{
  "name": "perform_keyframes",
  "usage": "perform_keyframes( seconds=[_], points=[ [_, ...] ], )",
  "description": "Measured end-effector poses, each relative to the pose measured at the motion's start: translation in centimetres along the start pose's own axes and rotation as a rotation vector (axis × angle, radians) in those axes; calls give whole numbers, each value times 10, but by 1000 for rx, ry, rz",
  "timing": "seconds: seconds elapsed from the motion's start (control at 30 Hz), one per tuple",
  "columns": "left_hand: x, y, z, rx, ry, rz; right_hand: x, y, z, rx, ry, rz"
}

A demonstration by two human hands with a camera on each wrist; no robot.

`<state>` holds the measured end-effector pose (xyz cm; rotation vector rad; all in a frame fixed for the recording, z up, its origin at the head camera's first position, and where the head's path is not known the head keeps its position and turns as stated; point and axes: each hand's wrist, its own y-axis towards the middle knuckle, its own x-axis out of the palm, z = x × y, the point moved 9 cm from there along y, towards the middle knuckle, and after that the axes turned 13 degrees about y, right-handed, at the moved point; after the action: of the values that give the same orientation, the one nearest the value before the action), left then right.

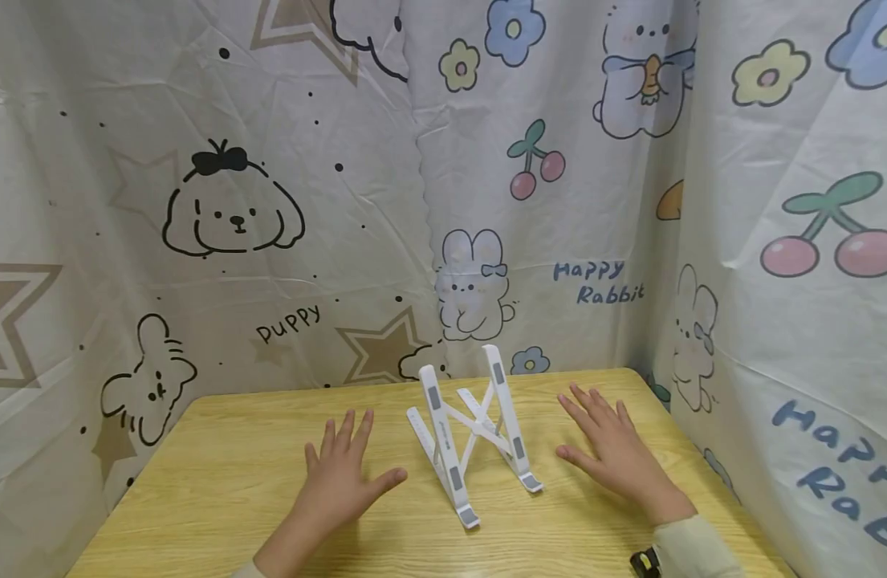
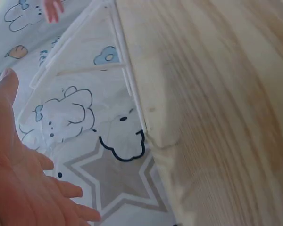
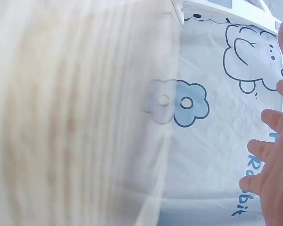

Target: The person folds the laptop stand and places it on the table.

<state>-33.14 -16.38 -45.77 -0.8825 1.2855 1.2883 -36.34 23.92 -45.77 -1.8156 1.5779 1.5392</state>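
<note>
Folding stand (image 1: 475,427), white, set up open on the desk (image 1: 255,466), between both hands and touching neither. Sloping rails (image 1: 443,437) tilted back from low near ends, apparently propped at that angle by crossed braces (image 1: 498,441) above flat feet (image 1: 422,433) on the wood. Feet set well apart, probably for steadiness. Near ends turned up into small lips (image 1: 470,518), likely shaped to keep a load from sliding off; grey strips (image 1: 455,478) along the rails, presumably for grip.

Left hand (image 1: 345,478): empty, fingers spread, thumb out toward the stand, near its left side. Right hand (image 1: 609,449): empty as well, fingers splayed, thumb toward the stand from the opposite side. Palms near yet apart from the frame, seemingly to leave it bearing its own weight. Contact between palms and desk: cannot tell.

Printed cloth (image 1: 371,241) hung behind and along the sides, perhaps to screen off the work area. Dark band (image 1: 645,562) beside the sleeve (image 1: 696,546) at the right wrist, perhaps fastening the wrist camera.
</note>
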Motion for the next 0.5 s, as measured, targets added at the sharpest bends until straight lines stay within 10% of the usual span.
perform_keyframes(
  seconds=[0.5],
  points=[
    [11, -8, 22, -99, -457, 31, 18, 11, 6, 74, 176, 11]
  ],
)
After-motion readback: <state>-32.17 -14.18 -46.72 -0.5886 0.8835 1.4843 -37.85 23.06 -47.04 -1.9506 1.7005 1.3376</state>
